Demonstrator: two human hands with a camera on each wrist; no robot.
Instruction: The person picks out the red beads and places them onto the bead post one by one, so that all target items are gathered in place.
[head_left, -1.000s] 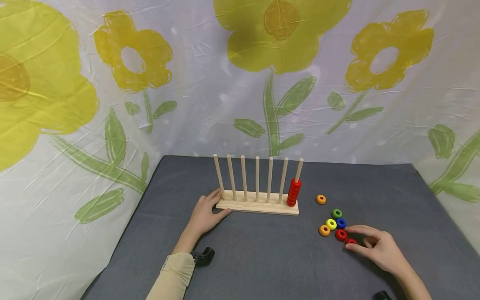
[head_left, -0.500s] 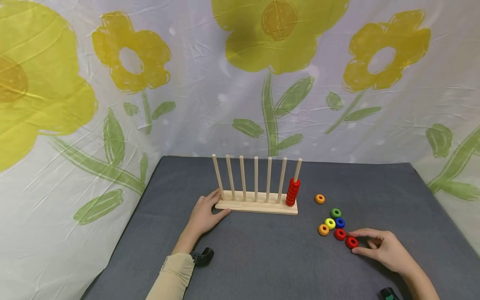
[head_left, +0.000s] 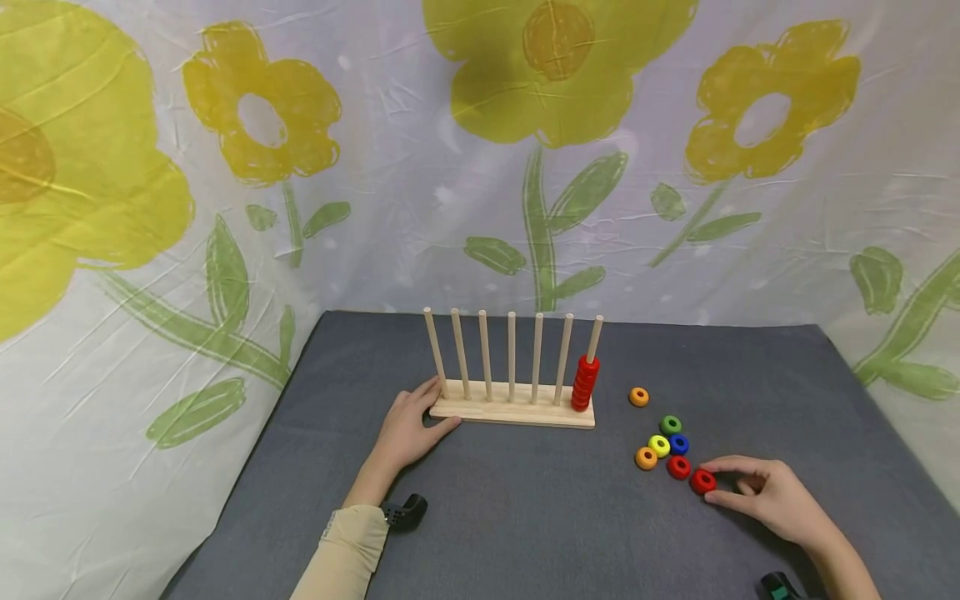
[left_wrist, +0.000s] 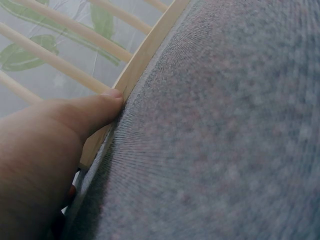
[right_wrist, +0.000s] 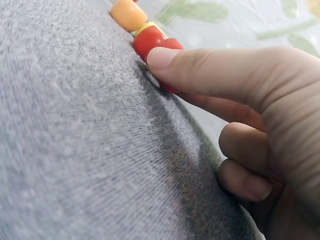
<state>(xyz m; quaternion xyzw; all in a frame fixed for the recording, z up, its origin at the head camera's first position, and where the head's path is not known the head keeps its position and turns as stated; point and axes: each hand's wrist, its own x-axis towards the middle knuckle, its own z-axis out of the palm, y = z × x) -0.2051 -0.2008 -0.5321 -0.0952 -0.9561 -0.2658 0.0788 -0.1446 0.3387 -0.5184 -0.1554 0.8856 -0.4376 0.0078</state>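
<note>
A wooden peg stand [head_left: 513,412] with a row of upright pegs stands mid-table, and red rings [head_left: 586,383] are stacked on its rightmost peg. My left hand [head_left: 407,427] grips the left end of its base; in the left wrist view the thumb [left_wrist: 107,102] presses the base's front edge, the other fingers mostly hidden. To the right, my right hand [head_left: 772,493] pinches a red bead ring [head_left: 702,481] between thumb and forefinger, low at the tabletop. In the right wrist view the thumb partly covers that red ring [right_wrist: 171,86].
Beside the held ring lie another red ring [head_left: 678,467], a blue ring [head_left: 679,444], a yellow ring [head_left: 659,446], a green ring [head_left: 671,425] and an orange ring [head_left: 646,458]. A second orange ring [head_left: 638,397] sits farther back. A flowered cloth [head_left: 390,208] hangs behind the dark table [head_left: 525,517].
My right hand first covered most of the red ring; it has shifted slightly right, and the ring now shows between the fingertips, apart from the other red ring. My left hand stays on the stand.
</note>
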